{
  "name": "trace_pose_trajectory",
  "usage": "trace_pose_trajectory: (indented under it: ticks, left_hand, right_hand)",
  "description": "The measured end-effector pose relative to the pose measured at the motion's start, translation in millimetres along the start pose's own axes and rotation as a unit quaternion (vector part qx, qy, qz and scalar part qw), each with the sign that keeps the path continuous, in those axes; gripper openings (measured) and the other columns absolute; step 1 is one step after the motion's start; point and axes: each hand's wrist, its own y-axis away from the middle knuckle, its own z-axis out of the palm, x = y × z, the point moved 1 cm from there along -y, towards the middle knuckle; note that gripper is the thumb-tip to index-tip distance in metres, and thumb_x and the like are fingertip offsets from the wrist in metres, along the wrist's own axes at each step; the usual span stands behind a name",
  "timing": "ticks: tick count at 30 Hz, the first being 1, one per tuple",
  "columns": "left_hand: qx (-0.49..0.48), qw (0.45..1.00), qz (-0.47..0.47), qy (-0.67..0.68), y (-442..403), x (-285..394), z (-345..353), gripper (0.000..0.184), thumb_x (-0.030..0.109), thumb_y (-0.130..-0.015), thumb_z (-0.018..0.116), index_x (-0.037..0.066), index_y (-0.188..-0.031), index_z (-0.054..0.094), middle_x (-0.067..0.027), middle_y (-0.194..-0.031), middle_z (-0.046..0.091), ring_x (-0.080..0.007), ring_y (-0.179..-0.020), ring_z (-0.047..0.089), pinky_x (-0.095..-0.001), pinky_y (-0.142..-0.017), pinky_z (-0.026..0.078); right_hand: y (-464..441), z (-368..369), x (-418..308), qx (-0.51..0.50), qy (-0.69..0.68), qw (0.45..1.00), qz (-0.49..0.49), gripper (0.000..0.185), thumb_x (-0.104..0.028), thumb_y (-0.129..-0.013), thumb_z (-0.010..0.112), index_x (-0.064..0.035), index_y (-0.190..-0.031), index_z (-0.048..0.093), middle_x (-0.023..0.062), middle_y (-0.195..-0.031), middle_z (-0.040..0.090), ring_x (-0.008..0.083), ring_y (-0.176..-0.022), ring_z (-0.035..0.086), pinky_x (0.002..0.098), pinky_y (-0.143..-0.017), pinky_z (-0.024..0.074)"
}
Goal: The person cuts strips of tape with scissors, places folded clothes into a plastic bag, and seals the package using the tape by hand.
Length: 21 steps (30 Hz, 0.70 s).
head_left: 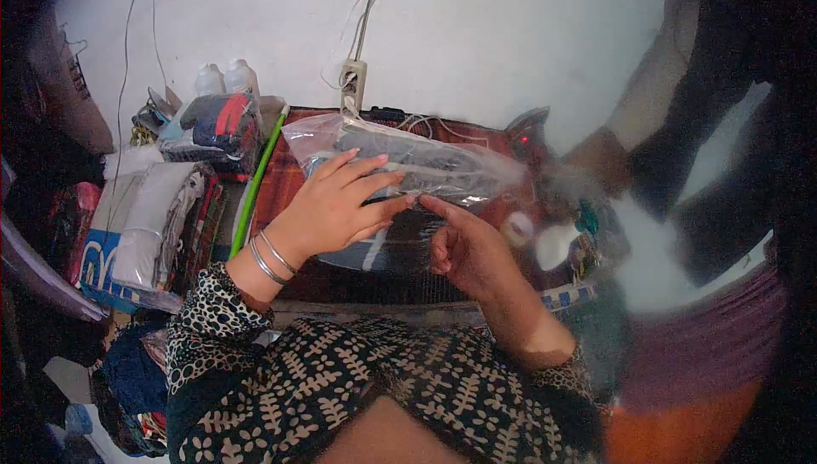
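My left hand (340,200): open, flat on clear shiny plastic bag (464,176), near red patterned cloth (275,187)'s far edge | right hand (477,256): mostly closed, index straight | I should press evenly.

A clear plastic bag with folded dark cloth inside (489,166) lies in the middle, on a red patterned surface (277,179). Left of the bag, a long, thin bright-green stick (259,177) runs from near to far. Left of the stick, a folded white cloth bundle in clear plastic (146,230) sits at the near side, with a dark-and-red plastic-wrapped garment pack (223,121) beyond it. Two white plastic bottles (242,78) stand behind the pack, near the white wall (255,13). A rectangular beige plastic power strip (354,81) is behind the bag, against the wall. Right of the bag is a small pale round object (517,228), its kind unclear.
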Motion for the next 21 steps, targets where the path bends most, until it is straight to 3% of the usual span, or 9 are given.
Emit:
trace_pose_trajectory:
  ticks: [13, 21]
  left_hand:
    - [-0.037, 0.999, 0.000, 0.003, -0.1, 0.5, -5.5, 0.041, 0.036, -0.081, 0.063, 0.030, -0.121, 0.060, -0.0019, -0.134, 0.051, -0.0269, -0.128, 0.044, -0.0498, -0.106, 0.032]
    - [-0.023, 1.000, -0.005, 0.009, 0.5, 0.9, -3.7, 0.043, 0.035, -0.080, 0.063, 0.020, -0.120, 0.060, -0.0021, -0.130, 0.054, -0.0262, -0.127, 0.045, -0.0495, -0.106, 0.033]
  right_hand:
    - [-1.7, -3.7, 3.0, 0.006, -0.009, 1.000, 0.006, 0.045, -0.035, -0.096, 0.051, -0.0081, -0.132, 0.050, 0.0054, -0.065, 0.056, 0.0152, -0.056, 0.051, 0.0280, -0.051, 0.0398]
    - [-2.8, -5.2, 4.2, -0.001, -0.018, 1.000, 0.004, 0.044, -0.034, -0.095, 0.052, -0.0091, -0.131, 0.051, 0.0058, -0.064, 0.056, 0.0164, -0.055, 0.051, 0.0281, -0.051, 0.0402]
